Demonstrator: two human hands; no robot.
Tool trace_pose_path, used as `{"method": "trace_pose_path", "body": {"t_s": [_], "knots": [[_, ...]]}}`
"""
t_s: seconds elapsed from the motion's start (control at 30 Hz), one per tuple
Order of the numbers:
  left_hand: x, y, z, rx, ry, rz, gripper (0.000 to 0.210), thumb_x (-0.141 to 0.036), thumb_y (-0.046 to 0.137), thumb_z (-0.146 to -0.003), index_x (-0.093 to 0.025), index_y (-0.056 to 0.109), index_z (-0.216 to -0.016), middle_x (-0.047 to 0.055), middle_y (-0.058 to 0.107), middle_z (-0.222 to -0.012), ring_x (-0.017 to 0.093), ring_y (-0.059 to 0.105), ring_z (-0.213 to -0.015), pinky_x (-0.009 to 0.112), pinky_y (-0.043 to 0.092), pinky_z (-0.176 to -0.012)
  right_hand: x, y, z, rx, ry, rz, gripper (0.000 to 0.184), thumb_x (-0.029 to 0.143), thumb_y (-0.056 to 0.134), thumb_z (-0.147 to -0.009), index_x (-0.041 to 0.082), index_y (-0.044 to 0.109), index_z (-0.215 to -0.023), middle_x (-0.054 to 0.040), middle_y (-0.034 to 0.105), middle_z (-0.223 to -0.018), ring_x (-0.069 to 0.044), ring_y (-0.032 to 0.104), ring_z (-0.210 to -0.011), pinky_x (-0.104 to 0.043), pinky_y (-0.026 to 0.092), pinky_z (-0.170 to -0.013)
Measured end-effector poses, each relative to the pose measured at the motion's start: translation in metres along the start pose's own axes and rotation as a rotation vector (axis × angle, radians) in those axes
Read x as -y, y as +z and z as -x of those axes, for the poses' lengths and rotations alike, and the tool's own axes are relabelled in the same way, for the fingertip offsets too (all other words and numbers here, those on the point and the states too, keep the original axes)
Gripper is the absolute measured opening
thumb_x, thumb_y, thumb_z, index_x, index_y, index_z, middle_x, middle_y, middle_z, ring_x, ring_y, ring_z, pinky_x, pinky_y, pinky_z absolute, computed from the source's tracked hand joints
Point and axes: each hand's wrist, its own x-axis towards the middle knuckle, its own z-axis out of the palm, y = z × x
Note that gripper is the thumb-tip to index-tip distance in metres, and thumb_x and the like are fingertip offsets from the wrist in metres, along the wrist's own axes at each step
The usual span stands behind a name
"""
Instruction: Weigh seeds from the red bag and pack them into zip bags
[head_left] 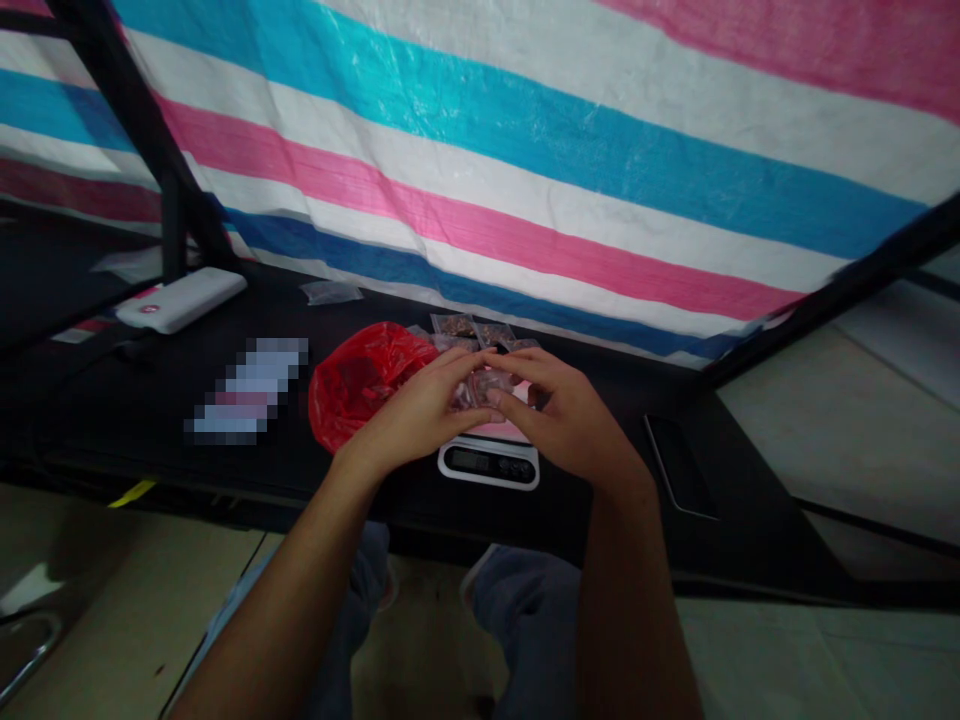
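Observation:
A small clear plastic bag [486, 386] with pale contents sits between my hands, over a digital scale [489, 464] with a pink top. My left hand [429, 412] curls round the bag's left side. From the right, my right hand [561, 408] closes on the same bag, its thumb along the near side. The fingertips of both hands meet at the bag's far edge. Just left of my left hand lies an open red plastic bag [352, 385]; what it contains is hard to make out. Several small clear bags with brown bits [456, 326] lie beyond my fingers.
On the black table, a white power bank [196, 299] and a blurred-out flat object [251, 392] lie left. A dark phone [681, 465] is at right. A flat clear bag [330, 292] lies near the striped sheet [480, 170] behind. Black frame bars [127, 110] rise at both sides.

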Motion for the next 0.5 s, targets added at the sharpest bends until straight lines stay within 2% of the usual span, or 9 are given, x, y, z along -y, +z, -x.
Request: {"method": "trace_pose_path", "body": {"t_s": [0.13,0.2,0.3,0.37,0.5], "knots": [[-0.006,0.003,-0.001,0.023,-0.033,0.085,0.044,-0.034,0.072,-0.094,-0.019,0.063,-0.134,0.012,0.070,-0.130,0.028,0.067,-0.119,0.044,0.054,-0.105,0.002,0.002,-0.002,-0.012,0.028,0.035,0.037,0.026,0.066,-0.098,0.020,0.074,-0.133,-0.0107,0.072,-0.118,-0.022,0.067,-0.100,-0.039,0.055,-0.090],[-0.008,0.004,-0.001,0.022,-0.042,0.123,0.049,-0.035,0.070,-0.095,-0.018,0.059,-0.140,0.013,0.068,-0.139,0.028,0.066,-0.126,0.043,0.052,-0.109,0.002,0.002,-0.002,-0.029,0.016,0.043,0.033,0.027,0.068,-0.096,0.021,0.076,-0.128,-0.0094,0.072,-0.114,-0.022,0.067,-0.098,-0.038,0.055,-0.088],[-0.009,0.005,-0.001,-0.011,-0.040,0.103,0.060,-0.036,0.068,-0.097,-0.015,0.051,-0.150,0.016,0.057,-0.156,0.028,0.054,-0.144,0.044,0.042,-0.122,0.001,-0.001,0.000,-0.044,0.004,-0.003,0.025,0.025,0.074,-0.091,0.021,0.078,-0.115,-0.0074,0.075,-0.112,-0.021,0.069,-0.097,-0.036,0.056,-0.083],[-0.009,0.006,-0.001,-0.027,-0.045,0.077,0.064,-0.038,0.066,-0.097,-0.013,0.048,-0.153,0.018,0.054,-0.158,0.028,0.051,-0.147,0.044,0.039,-0.125,0.000,-0.004,0.002,-0.049,0.034,-0.076,0.023,0.024,0.077,-0.088,0.021,0.076,-0.111,-0.0062,0.077,-0.112,-0.021,0.071,-0.097,-0.036,0.058,-0.085],[-0.004,0.008,-0.001,-0.071,-0.060,0.031,0.063,-0.041,0.066,-0.098,-0.014,0.047,-0.152,0.017,0.056,-0.155,0.027,0.054,-0.144,0.043,0.041,-0.124,-0.011,-0.005,0.004,-0.143,0.085,-0.233,0.035,0.027,0.080,-0.084,0.022,0.069,-0.117,-0.0069,0.075,-0.115,-0.022,0.073,-0.105,-0.039,0.060,-0.096]]}}
